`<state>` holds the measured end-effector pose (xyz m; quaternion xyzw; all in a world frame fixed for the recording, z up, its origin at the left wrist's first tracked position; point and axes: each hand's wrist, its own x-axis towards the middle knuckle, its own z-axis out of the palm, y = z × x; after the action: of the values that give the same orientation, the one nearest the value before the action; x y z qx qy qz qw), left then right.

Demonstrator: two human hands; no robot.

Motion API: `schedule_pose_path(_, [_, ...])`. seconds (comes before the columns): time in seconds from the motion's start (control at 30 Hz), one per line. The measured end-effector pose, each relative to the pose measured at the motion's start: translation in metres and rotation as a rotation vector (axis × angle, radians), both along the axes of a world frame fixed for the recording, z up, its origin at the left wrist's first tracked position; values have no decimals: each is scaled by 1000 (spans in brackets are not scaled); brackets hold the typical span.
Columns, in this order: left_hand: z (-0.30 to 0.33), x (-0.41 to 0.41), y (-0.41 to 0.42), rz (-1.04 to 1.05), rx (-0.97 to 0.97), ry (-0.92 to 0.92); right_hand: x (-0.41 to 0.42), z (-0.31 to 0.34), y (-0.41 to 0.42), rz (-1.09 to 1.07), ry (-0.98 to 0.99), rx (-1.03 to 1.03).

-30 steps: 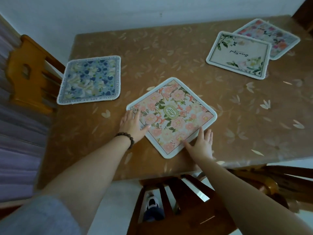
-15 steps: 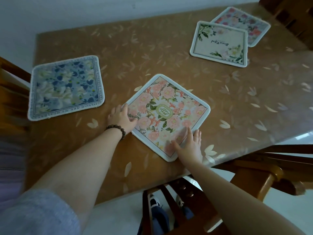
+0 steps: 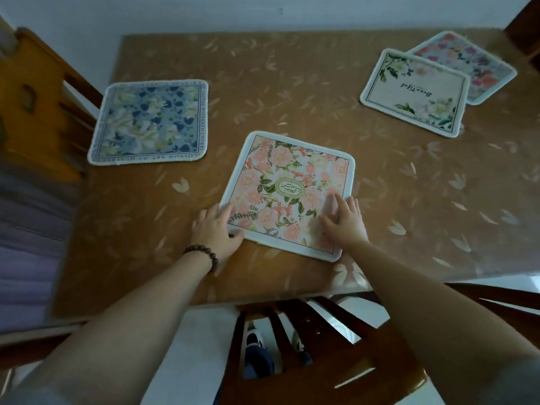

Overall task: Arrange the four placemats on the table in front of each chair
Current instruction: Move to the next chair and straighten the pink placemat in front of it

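Note:
A pink floral placemat [image 3: 287,188] lies near the table's front edge, slightly skewed. My left hand [image 3: 214,229] rests flat on its near left corner, fingers straight. My right hand [image 3: 344,220] presses flat on its near right part. A blue floral placemat [image 3: 150,122] lies at the left, in front of the orange chair [image 3: 32,97]. At the far right a cream placemat with script [image 3: 415,92] overlaps a multicoloured floral placemat [image 3: 467,61].
The brown table [image 3: 292,92] wears a glossy petal-print cover. A dark wooden chair [image 3: 315,340] stands below the front edge, with my feet visible through its slats. Another dark chair [image 3: 526,30] shows at the far right corner. A white wall runs behind.
The pink placemat has turned from a diamond pose to nearly square with the front edge. Both hands moved with it, the right sliding up onto its surface.

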<state>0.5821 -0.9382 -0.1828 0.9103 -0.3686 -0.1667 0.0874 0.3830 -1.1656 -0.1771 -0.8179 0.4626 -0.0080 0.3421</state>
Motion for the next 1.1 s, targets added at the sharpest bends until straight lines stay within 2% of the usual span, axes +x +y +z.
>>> schedule_pose_path(0.2, [8, -50, 29, 6, -97, 60, 19, 6, -41, 184, 43, 19])
schedule_pose_path(0.47, [22, -109, 41, -308, -53, 40, 32, 15, -59, 323, 63, -22])
schedule_pose_path(0.67, [31, -67, 7, -178, -125, 12, -1, 17, 4, 19, 30, -97])
schedule_pose_path(0.93, [7, 25, -50, -86, 66, -80, -30, -2, 89, -328, 170, -17])
schedule_pose_path(1.1, [-3, 66, -70, -57, 132, 18, -25, -12, 106, -306, 150, -47])
